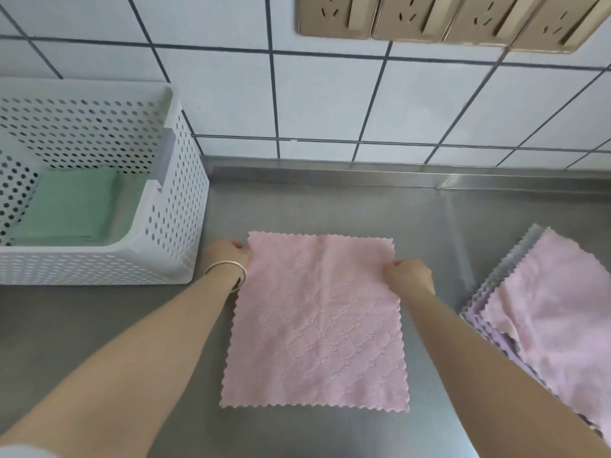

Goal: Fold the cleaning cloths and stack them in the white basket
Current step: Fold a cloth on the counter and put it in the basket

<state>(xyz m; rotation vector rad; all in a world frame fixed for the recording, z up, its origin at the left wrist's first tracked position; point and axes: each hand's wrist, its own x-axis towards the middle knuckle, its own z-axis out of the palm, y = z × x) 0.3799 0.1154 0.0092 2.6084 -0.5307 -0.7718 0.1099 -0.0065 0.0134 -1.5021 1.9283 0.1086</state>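
Pink cleaning cloth [317,328], quilted with a diamond pattern and cut with zigzag edges, lies spread flat on the steel counter [330,206], to the right of the white basket [172,226] and just in front of its near right corner. The left hand [228,251] pinches the cloth's left edge close to the far corner, fingers curled onto the fabric; a silver bangle [228,271] circles that wrist. The right hand [410,272] pinches the right edge a little below the far right corner, fingers likewise curled round the hem. A faint crease runs down the cloth's middle from its far edge.

The white basket, perforated with round holes, stands at the counter's left against the tiled wall [330,104]. Inside it, on the bottom, lies a folded green cloth [69,206]. Well to the right of the basket, beyond the pink cloth and apart from it, sits a loose pile of unfolded cloths [549,312], pink on top with lilac and grey edges showing underneath; part of it runs out of the picture. On the wall above, up and to the right of the basket, a row of gold-coloured power sockets [439,18] is mounted. No brand, label or readable writing shows on any of these things.
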